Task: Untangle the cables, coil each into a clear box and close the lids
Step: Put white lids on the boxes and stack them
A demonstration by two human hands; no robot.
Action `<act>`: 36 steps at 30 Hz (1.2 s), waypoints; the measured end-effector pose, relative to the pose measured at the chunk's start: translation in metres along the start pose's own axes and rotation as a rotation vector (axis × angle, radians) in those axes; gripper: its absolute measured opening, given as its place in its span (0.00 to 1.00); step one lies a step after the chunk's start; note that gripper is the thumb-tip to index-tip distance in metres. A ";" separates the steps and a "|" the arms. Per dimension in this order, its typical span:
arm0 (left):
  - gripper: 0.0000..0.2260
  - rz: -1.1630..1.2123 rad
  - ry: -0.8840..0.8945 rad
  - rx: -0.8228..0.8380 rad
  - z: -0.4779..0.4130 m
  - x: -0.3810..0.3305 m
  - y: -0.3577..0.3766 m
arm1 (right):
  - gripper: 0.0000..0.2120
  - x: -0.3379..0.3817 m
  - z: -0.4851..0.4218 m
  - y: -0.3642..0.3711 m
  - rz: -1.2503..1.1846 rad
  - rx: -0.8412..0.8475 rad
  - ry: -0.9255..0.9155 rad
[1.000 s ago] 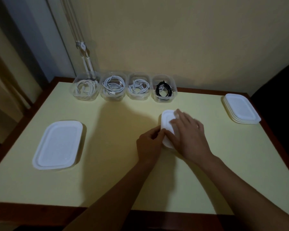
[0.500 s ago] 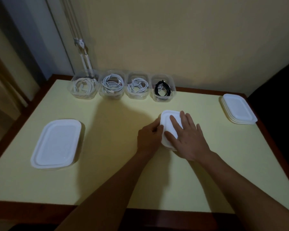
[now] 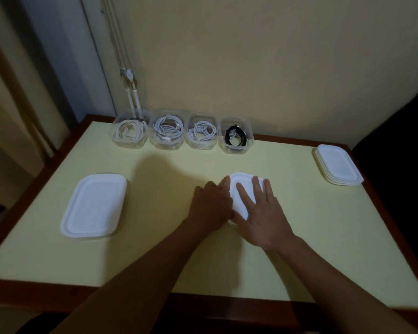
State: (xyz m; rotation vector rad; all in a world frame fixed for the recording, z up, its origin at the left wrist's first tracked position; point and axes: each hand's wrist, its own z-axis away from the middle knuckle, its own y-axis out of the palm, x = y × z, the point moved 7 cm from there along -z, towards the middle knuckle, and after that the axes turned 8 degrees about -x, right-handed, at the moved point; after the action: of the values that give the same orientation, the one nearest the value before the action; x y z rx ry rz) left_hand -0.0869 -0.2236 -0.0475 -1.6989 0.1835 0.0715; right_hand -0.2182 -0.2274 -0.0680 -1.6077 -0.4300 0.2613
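A box with a white lid (image 3: 242,189) sits mid-table. My right hand (image 3: 263,213) lies flat on the lid with its fingers spread, pressing it down. My left hand (image 3: 211,206) is against the lid's left edge, fingers curled at the rim. The box's contents are hidden. At the back stand several clear boxes without lids: the three on the left hold coiled white cables (image 3: 129,132) (image 3: 168,131) (image 3: 202,132), and the rightmost clear box (image 3: 237,148) holds a black cable (image 3: 235,138).
A white lid or lidded box (image 3: 94,204) lies at the left of the yellow table (image 3: 155,249). A stack of white lids (image 3: 338,167) sits at the far right edge. White cords (image 3: 130,78) hang down the wall behind the boxes.
My right hand has slid back and flattened over the lid with its fingers spread. My left hand has stayed at the lid's left edge. The camera has tilted up slightly.
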 end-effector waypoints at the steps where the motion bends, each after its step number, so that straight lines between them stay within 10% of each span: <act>1: 0.27 0.039 -0.004 0.032 0.000 0.001 0.002 | 0.45 0.001 0.001 0.000 -0.014 0.008 0.004; 5: 0.29 0.594 -0.228 -0.069 0.000 0.017 0.010 | 0.42 0.007 0.005 -0.006 -0.103 -0.018 -0.030; 11: 0.20 0.726 -0.291 -0.111 0.018 0.035 0.018 | 0.36 0.015 0.018 -0.001 -0.197 -0.005 -0.091; 23: 0.24 0.442 -0.266 -0.115 0.075 0.054 -0.003 | 0.38 0.063 0.037 0.007 -0.434 -0.087 0.402; 36: 0.19 0.253 -0.552 -0.512 0.142 0.211 -0.125 | 0.43 0.249 -0.026 -0.039 -0.772 -0.184 0.146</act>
State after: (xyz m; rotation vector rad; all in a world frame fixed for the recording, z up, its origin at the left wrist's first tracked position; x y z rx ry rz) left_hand 0.1500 -0.0846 0.0235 -2.0815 -0.0426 0.8251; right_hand 0.0122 -0.1430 -0.0049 -1.5064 -0.9386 -0.4892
